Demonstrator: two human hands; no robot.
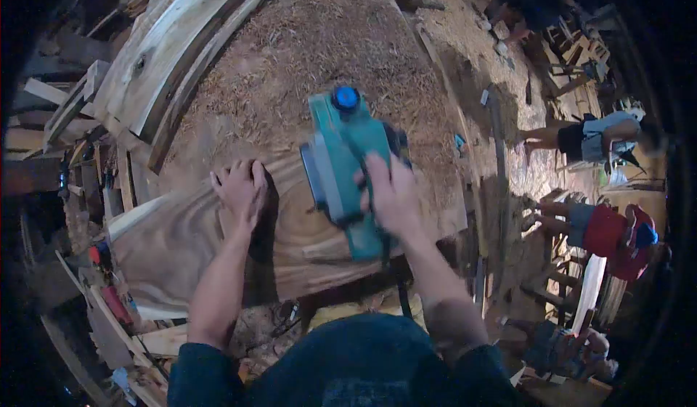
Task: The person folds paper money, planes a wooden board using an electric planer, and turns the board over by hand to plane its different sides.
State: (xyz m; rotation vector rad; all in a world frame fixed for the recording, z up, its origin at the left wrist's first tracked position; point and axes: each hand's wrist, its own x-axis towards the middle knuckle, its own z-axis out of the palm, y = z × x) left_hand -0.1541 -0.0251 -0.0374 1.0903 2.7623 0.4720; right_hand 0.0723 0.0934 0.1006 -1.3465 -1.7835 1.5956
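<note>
A green electric hand planer [336, 164] with a blue front knob sits over a wide wooden board [174, 240] with dark swirling grain. My right hand [392, 193] is wrapped round the planer's rear handle, slightly blurred. The front knob has no hand on it. My left hand [241, 189] lies on the board's far edge, left of the planer, with its fingers stretched over that edge. A dark cord runs from the planer's back towards my body. The planer's sole is hidden from view.
Wood shavings [312, 51] cover the surface beyond the board. A long curved slab [156, 51] lies at upper left, with scrap timber around it. A red tool [115, 304] lies at lower left. At right are several people, one in a red shirt [606, 231], beside stacked lumber.
</note>
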